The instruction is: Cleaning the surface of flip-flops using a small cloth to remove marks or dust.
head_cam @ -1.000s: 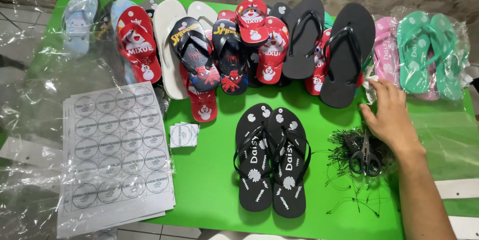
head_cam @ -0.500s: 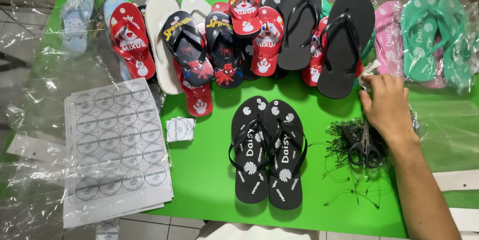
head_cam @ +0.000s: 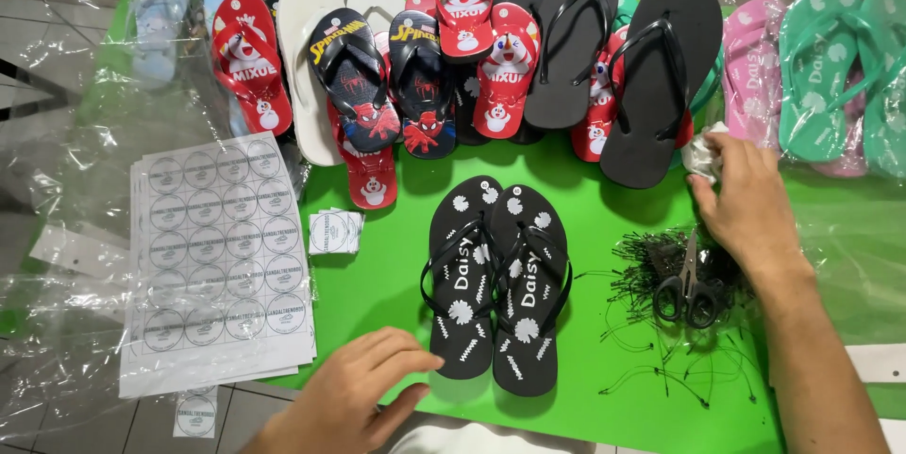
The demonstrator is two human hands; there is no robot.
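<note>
While the left hand (head_cam: 354, 388) lies flat and empty on the near edge of the green table (head_cam: 387, 275), fingers loosely spread, its fingertips sit just beside the heel of a pair of black flip-flops (head_cam: 495, 279) with white print. That pair lies side by side, soles down, in the middle of the table, toes pointing away.

Across the table, the right hand (head_cam: 750, 209) reaches forward, and its fingertips pinch a small crumpled white wad (head_cam: 703, 154) at the heel of a plain black flip-flop (head_cam: 661, 76). Just below that wrist, black-handled scissors (head_cam: 691, 286) rest on a loose heap of thin black loop ties (head_cam: 661, 317), which spill toward the near edge.

Along the far side runs an overlapping row of flip-flops: red ones with cartoon figures (head_cam: 250, 72), dark ones with a red superhero figure (head_cam: 420, 86), white ones (head_cam: 302, 48) and another plain black one (head_cam: 566, 43). At the right end, pink flip-flops (head_cam: 750, 67) and green ones (head_cam: 821, 67) are each wrapped in clear plastic bags; a pale blue one (head_cam: 160, 15) at the far left is bagged too.

Left of the black pair lie a small stack of cut round labels (head_cam: 335, 230) and large sheets of round stickers (head_cam: 217, 260), with empty clear bags (head_cam: 66, 256) spread beyond them.
</note>
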